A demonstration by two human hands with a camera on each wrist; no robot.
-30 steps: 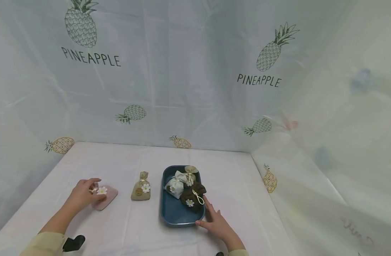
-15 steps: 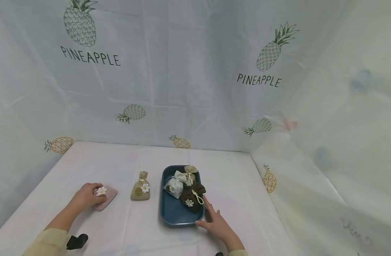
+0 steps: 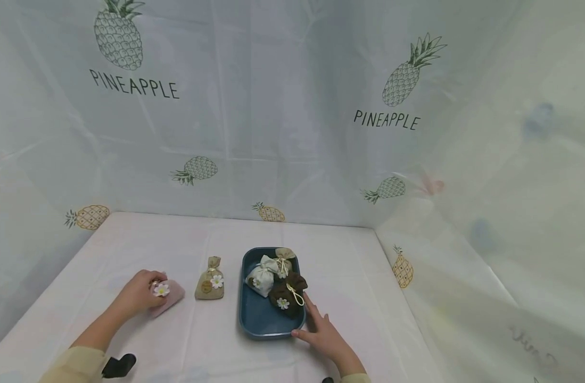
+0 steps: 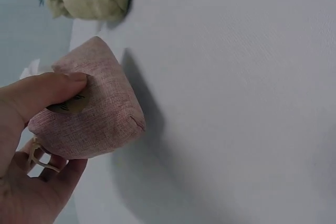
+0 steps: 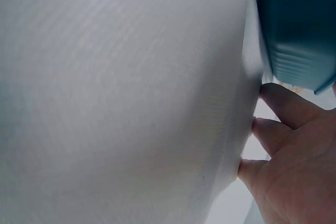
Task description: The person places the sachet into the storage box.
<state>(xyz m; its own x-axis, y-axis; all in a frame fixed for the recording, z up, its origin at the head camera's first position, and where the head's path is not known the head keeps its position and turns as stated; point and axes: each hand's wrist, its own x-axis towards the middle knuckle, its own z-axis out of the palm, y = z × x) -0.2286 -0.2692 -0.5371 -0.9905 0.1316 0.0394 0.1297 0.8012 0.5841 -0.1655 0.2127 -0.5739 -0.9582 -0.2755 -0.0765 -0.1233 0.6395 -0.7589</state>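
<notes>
My left hand [image 3: 141, 291] grips a pink cloth sachet [image 4: 105, 103] with a white flower, thumb across its round label and fingers beneath. In the left wrist view a shadow falls on the cloth beside the sachet. My right hand [image 3: 327, 338] lies spread along the right side of a blue tray [image 3: 265, 322], thumb by its near corner; in the right wrist view fingertips rest on the tablecloth. Inside the tray lie a white sachet [image 3: 260, 281], a beige sachet [image 3: 286, 254] and dark brown cloth [image 3: 279, 293] with a flower and a cream loop.
Between the left hand and the tray stands a tan sachet [image 3: 209, 287] with a daisy and a round label. White cloth [image 3: 340, 266] covers the table. A pineapple-print curtain [image 3: 282, 106] hangs behind and along the sides.
The left hand has closed on the pink sachet and shifted it slightly to the right, turning it a little. The right hand and the tray have stayed in place.
</notes>
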